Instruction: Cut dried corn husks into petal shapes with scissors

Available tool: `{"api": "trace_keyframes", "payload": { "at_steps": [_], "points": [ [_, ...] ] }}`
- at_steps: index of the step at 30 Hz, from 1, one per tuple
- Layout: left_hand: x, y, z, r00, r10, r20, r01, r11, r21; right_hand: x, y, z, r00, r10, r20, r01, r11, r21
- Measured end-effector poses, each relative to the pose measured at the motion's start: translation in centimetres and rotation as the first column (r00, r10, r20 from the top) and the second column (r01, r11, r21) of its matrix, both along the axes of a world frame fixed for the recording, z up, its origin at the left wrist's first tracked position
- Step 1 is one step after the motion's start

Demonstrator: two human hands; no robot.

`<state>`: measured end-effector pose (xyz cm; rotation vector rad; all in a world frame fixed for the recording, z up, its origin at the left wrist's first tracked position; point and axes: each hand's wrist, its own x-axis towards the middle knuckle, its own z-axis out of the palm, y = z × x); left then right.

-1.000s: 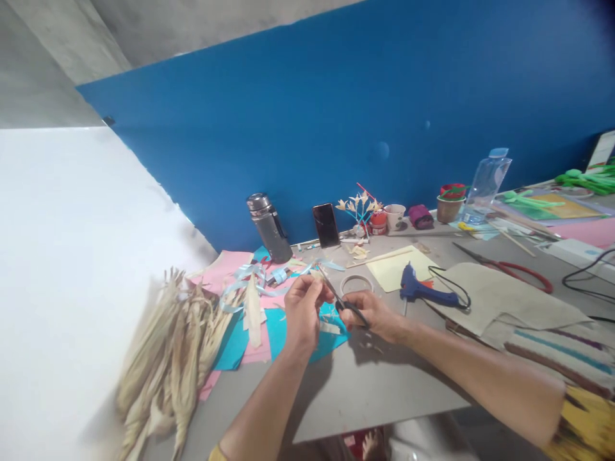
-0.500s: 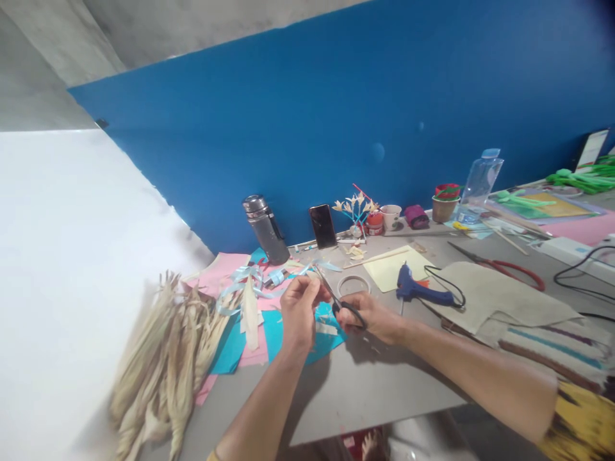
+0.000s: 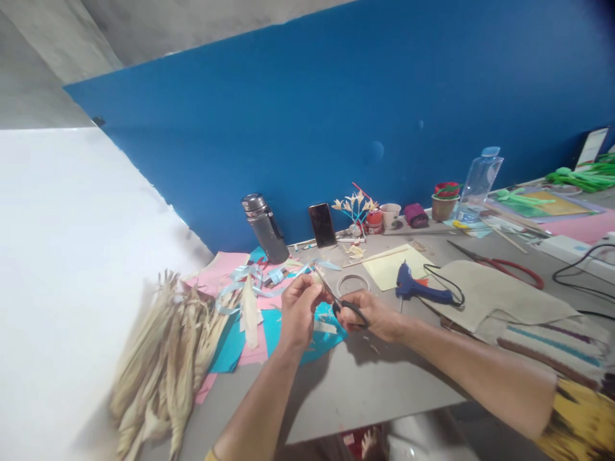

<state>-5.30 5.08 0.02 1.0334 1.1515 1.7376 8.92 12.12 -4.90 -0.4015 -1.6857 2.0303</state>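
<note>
My right hand (image 3: 358, 310) grips a pair of black-handled scissors (image 3: 353, 312), their blades pointing up and left. Close by on the left, my left hand (image 3: 302, 306) is closed in a pinch at the scissor blades. A small pale piece shows at its fingertips, too small to name for sure. Under the hands lies blue paper (image 3: 327, 346) scattered with pale scraps. A strip of corn husk (image 3: 250, 314) rests to the left of my left hand, and a roll of tape (image 3: 353, 285) lies just behind the scissors.
Dried corn husks (image 3: 163, 365) are heaped at left. Behind stand a grey flask (image 3: 266, 230), a phone (image 3: 321, 225), husk flowers (image 3: 355, 208), a paper cup (image 3: 391, 215) and a plastic bottle (image 3: 475, 189). At right lie a blue glue gun (image 3: 423, 289), red-handled scissors (image 3: 514, 269) and cloth (image 3: 500, 294).
Both hands stay nearly in place, with the scissors still at the left fingertips. The view has shifted very slightly.
</note>
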Motion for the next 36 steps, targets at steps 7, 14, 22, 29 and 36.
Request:
{"api": "trace_keyframes", "payload": {
  "at_steps": [7,14,22,29,36],
  "points": [
    [-0.17,-0.11,-0.17,1.000,-0.012,-0.023,0.012,1.000,0.028,0.05,-0.17,0.49,0.999,-0.033,0.041,0.030,0.997,0.068],
    [-0.29,-0.02,-0.26,0.998,-0.048,-0.038,0.049,0.998,0.042,0.27,-0.36,0.87,0.998,0.060,-0.015,-0.060,0.998,-0.029],
    [-0.45,0.02,-0.52,0.998,-0.037,-0.043,0.037,0.999,0.012,0.19,-0.03,0.37,0.998,0.049,-0.031,-0.050,0.999,-0.008],
    [-0.62,0.01,-0.44,0.998,-0.017,-0.061,0.016,1.000,-0.013,-0.04,-0.14,0.25,0.999,-0.013,0.029,0.012,0.999,0.047],
    [-0.79,-0.02,-0.39,0.992,-0.065,-0.107,0.064,0.998,-0.004,0.03,-0.12,0.23,1.000,-0.029,0.002,0.029,1.000,0.013]
  ]
}}
